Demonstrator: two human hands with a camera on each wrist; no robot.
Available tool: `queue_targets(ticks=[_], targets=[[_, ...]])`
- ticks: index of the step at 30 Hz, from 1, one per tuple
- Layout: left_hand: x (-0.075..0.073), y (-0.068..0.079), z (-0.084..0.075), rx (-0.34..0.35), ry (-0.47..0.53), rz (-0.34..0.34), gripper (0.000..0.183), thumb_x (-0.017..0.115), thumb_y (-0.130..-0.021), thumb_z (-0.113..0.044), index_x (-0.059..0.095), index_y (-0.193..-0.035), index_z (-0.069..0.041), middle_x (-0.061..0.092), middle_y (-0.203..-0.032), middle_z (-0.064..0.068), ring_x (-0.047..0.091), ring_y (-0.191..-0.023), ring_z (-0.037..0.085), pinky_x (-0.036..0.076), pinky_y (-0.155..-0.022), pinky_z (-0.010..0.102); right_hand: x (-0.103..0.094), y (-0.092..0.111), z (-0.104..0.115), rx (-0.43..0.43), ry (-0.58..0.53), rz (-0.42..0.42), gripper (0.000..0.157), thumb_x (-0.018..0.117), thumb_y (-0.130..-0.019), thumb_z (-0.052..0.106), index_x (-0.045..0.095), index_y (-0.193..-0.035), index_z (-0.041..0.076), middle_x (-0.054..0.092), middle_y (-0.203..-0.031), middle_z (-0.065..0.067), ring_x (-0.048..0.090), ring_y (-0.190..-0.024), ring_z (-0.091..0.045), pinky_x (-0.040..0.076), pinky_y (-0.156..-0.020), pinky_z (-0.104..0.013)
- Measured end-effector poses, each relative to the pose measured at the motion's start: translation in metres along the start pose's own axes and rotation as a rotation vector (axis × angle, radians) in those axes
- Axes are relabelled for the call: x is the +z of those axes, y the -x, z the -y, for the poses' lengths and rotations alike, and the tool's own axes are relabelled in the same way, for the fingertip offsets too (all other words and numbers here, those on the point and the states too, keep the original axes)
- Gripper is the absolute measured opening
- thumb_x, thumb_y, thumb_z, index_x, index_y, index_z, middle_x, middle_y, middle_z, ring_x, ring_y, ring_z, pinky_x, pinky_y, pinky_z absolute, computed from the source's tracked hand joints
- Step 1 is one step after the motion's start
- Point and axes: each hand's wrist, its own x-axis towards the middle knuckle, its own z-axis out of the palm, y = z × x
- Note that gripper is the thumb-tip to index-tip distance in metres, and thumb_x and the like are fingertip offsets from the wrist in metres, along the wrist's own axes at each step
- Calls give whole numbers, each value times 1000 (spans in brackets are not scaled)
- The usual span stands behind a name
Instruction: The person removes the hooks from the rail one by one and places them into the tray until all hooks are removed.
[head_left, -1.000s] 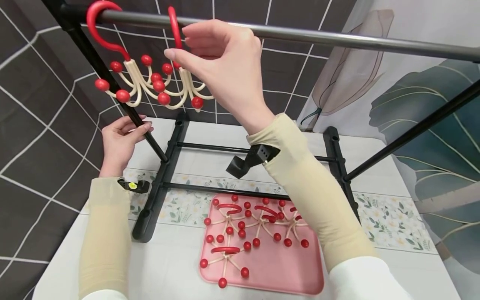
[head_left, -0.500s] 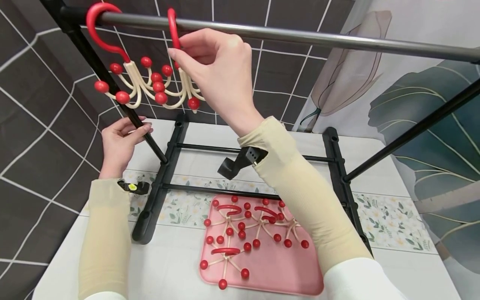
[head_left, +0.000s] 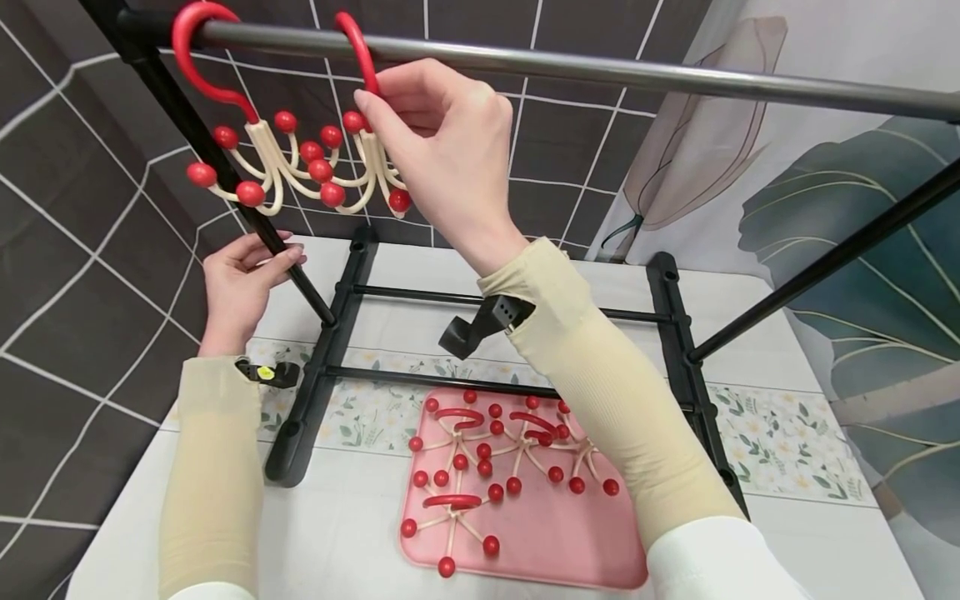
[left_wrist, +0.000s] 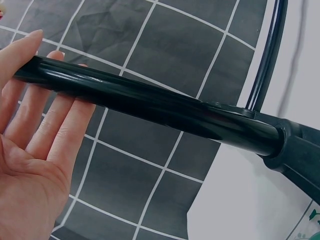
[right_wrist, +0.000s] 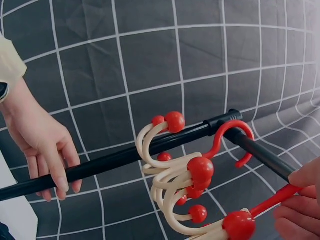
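The right hand (head_left: 457,158) pinches the red hook (head_left: 358,50) of a cream hanger (head_left: 369,158) just below the metal rail (head_left: 600,71), toward the rail's left end, beside a first hanger (head_left: 261,142) already hanging there. The left hand (head_left: 238,287) grasps the slanting black post (head_left: 311,298) lower down, thumb on one side and fingers on the other. I can't quite tell whether the hook's curve sits fully over the rail, as its far side is out of sight; if it doesn't, letting go could drop the piece. The red-balled arms of the two hangers crowd together, so a sideways tug might snag one and drag its neighbour along. A hard pull could also rock the frame should the post be let go. Below, on the tabletop (head_left: 330,533), a pink tray (head_left: 562,542) carries more hangers (head_left: 532,418): three along its far edge, one at its near left corner.
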Motion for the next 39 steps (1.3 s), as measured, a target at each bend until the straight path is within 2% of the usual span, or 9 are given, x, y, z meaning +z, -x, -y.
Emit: queue_targets(ticks=[5, 10, 16, 25, 30, 37, 39], targets=[[0, 0, 0, -2, 10, 4, 28, 82, -84, 1, 75, -112, 3, 77, -90, 2, 75, -80, 11, 58, -72, 17, 1, 3, 2, -23, -85, -61, 10, 80, -88, 3, 76, -95, -4, 76, -85, -5, 71, -77, -5, 59, -77, -23], [0, 1, -1, 3, 14, 6, 29, 82, -84, 2, 74, -112, 5, 77, -90, 2, 75, -80, 11, 58, -72, 18, -3, 6, 17, -17, -204, -109, 8, 77, -88, -5, 74, -94, -9, 75, -85, -10, 72, -77, -11, 60, -79, -29], [-1, 1, -1, 5, -9, 4, 29, 83, -85, -1, 74, -112, 4, 77, -90, 2, 75, -80, 11, 58, -72, 17, -14, 13, 34, -20, -251, -121, 7, 77, -86, -9, 73, -92, -11, 74, -84, -13, 71, -75, -17, 61, -78, -33], [-1, 0, -2, 3, 8, 8, 27, 83, -84, -1, 75, -111, 2, 77, -90, 2, 75, -80, 12, 58, -73, 18, -34, 26, 26, -64, -216, -69, 10, 79, -85, -6, 74, -93, -9, 75, -86, -10, 73, -78, -18, 61, -78, -37], [0, 1, -3, -3, 17, 4, 28, 83, -84, -1, 75, -111, 2, 77, -91, 3, 75, -80, 12, 58, -73, 18, -47, 35, 19, -51, -215, -53, 10, 80, -85, -3, 75, -93, -7, 75, -86, -10, 73, -77, -22, 62, -76, -38], [1, 0, -3, 0, 25, 2, 29, 83, -84, -1, 75, -112, 3, 77, -91, 3, 75, -80, 12, 58, -73, 18, -71, 56, 4, -95, -129, 5, 14, 79, -89, 2, 75, -98, -7, 76, -89, -9, 74, -77, -25, 63, -73, -39], [1, 0, -3, -3, 21, 0, 30, 83, -84, -1, 75, -112, 3, 77, -91, 3, 75, -80, 12, 58, -73, 18, -77, 62, 1, -78, -108, 22, 15, 79, -89, 4, 75, -99, -6, 76, -90, -7, 74, -76, -25, 63, -72, -38]])
